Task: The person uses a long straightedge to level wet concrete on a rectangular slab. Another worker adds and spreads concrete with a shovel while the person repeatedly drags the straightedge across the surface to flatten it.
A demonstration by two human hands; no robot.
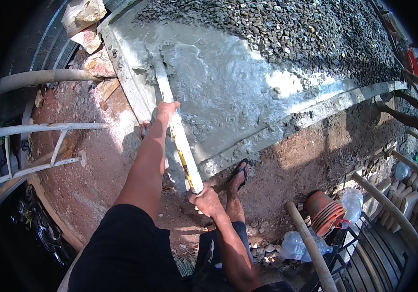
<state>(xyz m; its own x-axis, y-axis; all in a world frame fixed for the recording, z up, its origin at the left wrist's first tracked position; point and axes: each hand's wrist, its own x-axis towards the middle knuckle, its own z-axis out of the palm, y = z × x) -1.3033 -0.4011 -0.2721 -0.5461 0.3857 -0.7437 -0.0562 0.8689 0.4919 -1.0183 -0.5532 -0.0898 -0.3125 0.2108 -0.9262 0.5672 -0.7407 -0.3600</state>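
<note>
A long white handle [182,141] with yellow patches near its lower end slants up and away from me. Its far end goes into wet grey cement [218,73], so whatever head it has is buried. Partway up, my left hand [167,109] is wrapped around the shaft. My right hand [206,200] grips the near end. The cement lies in a shallow mixing bed, against a heap of gravel [311,34] on its far right side. A raised, cement-smeared rim [311,117] borders the bed in front.
My sandalled foot [240,176] stands by the rim on reddish soil. Broken stone blocks [85,24] sit at upper left, above a white metal ladder-like frame [48,129]. At lower right are stacked terracotta pots [325,214], clear plastic bottles [296,246] and bamboo poles [311,246].
</note>
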